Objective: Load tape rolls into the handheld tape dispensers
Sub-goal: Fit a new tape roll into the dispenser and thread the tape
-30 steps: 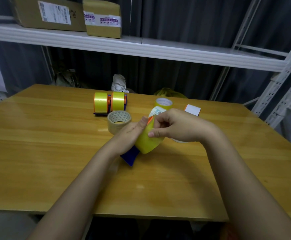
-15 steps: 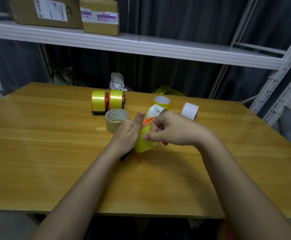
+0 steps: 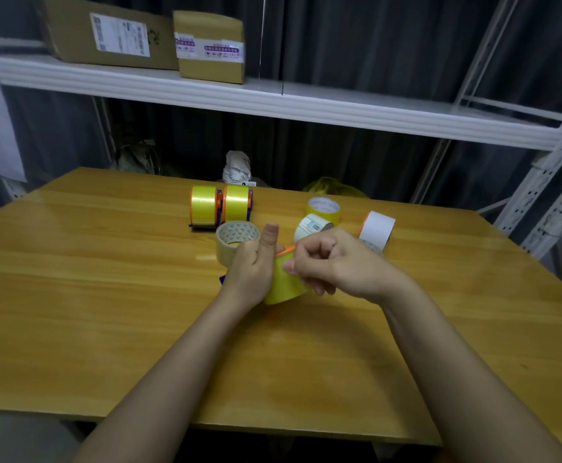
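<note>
A yellow tape roll (image 3: pixel 281 285) sits in a blue and orange handheld dispenser above the middle of the wooden table (image 3: pixel 106 295). My left hand (image 3: pixel 253 267) grips the dispenser from the left, thumb up; most of the dispenser is hidden. My right hand (image 3: pixel 326 262) pinches at the roll's face with curled fingers. Behind them stand two loaded dispensers with yellow rolls (image 3: pixel 219 205). A tan roll (image 3: pixel 234 238) lies just left of my left thumb.
Loose rolls lie behind my right hand: a yellow one (image 3: pixel 323 208), a labelled one (image 3: pixel 311 225) and a white one (image 3: pixel 377 228). A white metal shelf (image 3: pixel 273 105) with cardboard boxes (image 3: pixel 209 45) runs beyond the table's far edge. A shelf upright (image 3: pixel 553 182) stands at right.
Both hands and the dispenser have shifted slightly away from me. My left thumb has lifted upright, and less of the blue handle shows below my hand.
</note>
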Motion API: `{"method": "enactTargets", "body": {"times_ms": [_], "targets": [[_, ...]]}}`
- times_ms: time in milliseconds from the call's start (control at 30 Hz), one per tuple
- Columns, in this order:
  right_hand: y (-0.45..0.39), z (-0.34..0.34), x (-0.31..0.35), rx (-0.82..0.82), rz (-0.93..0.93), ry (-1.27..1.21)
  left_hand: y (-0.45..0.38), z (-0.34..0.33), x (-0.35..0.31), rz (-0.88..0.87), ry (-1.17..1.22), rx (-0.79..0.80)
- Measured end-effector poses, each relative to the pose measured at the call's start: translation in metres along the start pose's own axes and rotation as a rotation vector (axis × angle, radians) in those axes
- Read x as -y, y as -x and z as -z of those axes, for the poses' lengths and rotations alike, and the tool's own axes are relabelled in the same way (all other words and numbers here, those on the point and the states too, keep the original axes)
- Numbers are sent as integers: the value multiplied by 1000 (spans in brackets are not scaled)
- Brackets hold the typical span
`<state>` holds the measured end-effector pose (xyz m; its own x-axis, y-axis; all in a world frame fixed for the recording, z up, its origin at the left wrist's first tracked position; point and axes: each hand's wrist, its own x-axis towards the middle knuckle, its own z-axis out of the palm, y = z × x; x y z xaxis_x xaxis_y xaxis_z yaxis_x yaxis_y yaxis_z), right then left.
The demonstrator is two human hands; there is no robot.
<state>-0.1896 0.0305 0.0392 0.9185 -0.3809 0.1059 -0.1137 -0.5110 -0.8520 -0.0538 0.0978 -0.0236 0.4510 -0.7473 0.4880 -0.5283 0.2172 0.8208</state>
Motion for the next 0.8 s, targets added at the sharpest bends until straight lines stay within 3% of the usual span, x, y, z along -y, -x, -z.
{"method": "enactTargets", "body": {"times_ms": [267, 400, 533, 800], "targets": [[-20, -3, -29, -119, 94, -922, -3, 8, 14, 181, 203, -40], [-27, -6, -31, -84, 150, -1061, -9, 17, 22, 277, 216, -22], [-29, -10, -27, -26, 215, -1365, -10, 21, 17, 326, 260, 1], [-30, -13, -15, -119, 163, -1180, -10, 27, 25, 305, 256, -37]]}}
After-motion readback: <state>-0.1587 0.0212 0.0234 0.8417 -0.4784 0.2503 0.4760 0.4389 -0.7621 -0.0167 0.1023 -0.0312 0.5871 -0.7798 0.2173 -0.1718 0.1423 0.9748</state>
